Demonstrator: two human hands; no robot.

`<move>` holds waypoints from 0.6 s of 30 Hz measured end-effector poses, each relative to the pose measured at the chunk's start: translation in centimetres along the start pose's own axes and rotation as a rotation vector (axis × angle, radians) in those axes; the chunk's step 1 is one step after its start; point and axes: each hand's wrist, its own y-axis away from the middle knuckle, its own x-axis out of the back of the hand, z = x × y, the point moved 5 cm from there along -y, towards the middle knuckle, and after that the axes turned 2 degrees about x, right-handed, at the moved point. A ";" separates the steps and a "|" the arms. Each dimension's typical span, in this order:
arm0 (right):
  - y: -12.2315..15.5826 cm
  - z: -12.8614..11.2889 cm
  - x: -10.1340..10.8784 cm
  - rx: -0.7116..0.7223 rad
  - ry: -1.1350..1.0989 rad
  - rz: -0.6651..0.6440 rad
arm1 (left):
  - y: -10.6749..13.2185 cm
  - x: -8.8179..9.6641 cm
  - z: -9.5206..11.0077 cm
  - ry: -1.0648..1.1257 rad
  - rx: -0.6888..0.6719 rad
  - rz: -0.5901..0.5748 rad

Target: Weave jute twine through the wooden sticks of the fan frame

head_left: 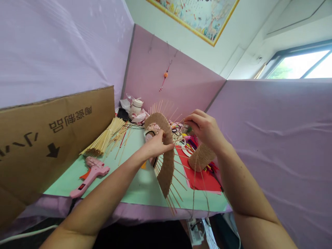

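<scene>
My left hand (157,144) grips a curved band woven from brown twine (166,174), its thumb on the near face. Thin wooden sticks (178,175) fan out from the band's edge, and the band stands tilted above the table. To its right, my right hand (206,129) is raised with fingers pinched together on what looks like a strand of twine (181,140) near the sticks. Loose twine (194,193) hangs down past the table's front edge. Below the right hand lies a roll of twine (201,159) on red sheets (207,183).
A pink glue gun (89,178) and a bundle of sticks (105,140) lie at left beside a cardboard panel (64,121). A white lidded jar (136,106) stands at the back. Purple partitions (272,138) enclose the green-topped table (135,193). A power strip (195,233) is below.
</scene>
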 end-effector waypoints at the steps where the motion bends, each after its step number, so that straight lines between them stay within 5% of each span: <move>1: 0.0 0.1 0.0 -0.015 0.023 0.003 | 0.0 0.0 0.0 0.003 0.004 0.002; 6: 1.6 1.7 -1.3 -0.210 0.160 0.048 | 0.2 0.0 0.1 0.025 0.012 0.020; 14: 4.5 6.0 -11.0 -0.572 -0.177 0.073 | 0.6 -1.0 0.0 0.068 -0.080 -0.041; 18: 5.0 6.1 -13.3 -0.652 -0.331 0.166 | 0.6 -0.9 -0.6 0.101 -0.087 -0.039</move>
